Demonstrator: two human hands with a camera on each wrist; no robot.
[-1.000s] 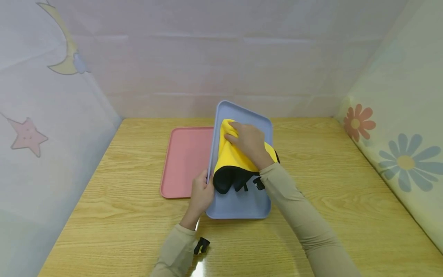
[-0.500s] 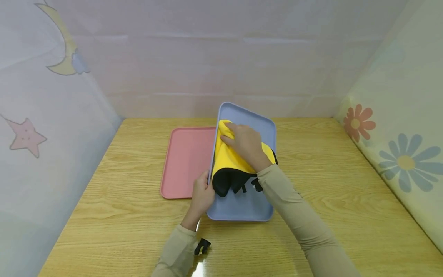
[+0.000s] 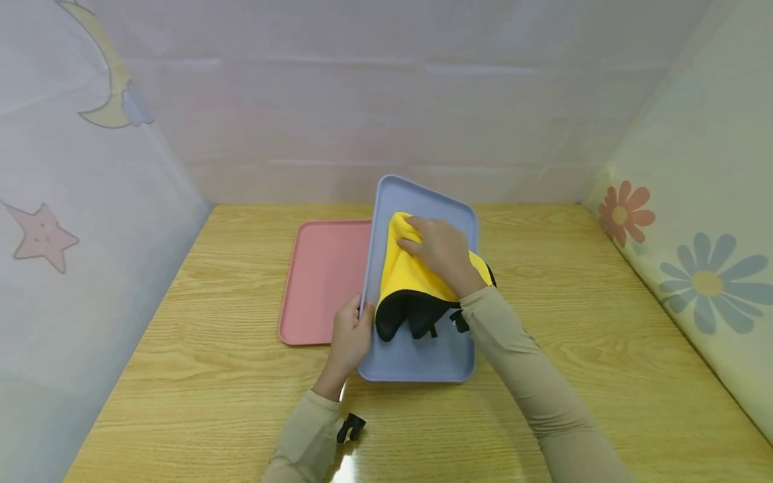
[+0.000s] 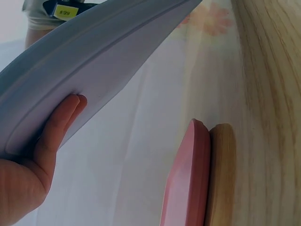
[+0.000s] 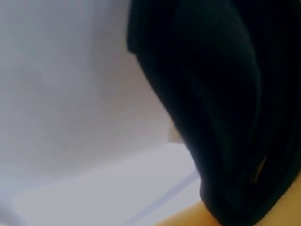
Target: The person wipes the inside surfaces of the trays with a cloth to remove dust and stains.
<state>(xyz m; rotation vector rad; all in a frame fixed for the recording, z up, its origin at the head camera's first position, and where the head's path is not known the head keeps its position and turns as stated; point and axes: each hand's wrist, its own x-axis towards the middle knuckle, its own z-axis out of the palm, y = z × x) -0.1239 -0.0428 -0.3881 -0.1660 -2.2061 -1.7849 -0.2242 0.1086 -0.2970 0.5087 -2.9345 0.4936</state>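
My left hand [image 3: 351,337] grips the left rim of a blue rectangular tray [image 3: 417,359], thumb on the inner side. In the left wrist view the fingers [image 4: 61,120] reach under the tray's pale underside, and the tray is tilted and raised off the table. My right hand [image 3: 439,249] pinches a yellow cloth [image 3: 406,278] with a dark back and black edging, against the tray's inner face. The cloth's lower edge hangs in a loose fold. Close up in the right wrist view, the dark side of the cloth [image 5: 211,94] fills the right half, out of focus.
A pink tray [image 3: 323,282] lies on the wooden table [image 3: 199,376], left of and partly behind the blue one. Small black devices sit at both wrists. Printed fabric walls with a star [image 3: 46,238] and flowers [image 3: 706,283] enclose the table.
The right hand and cloth have moved slightly left, then back right across the tray. The tray has shifted a little right and back in the left hand's grip.
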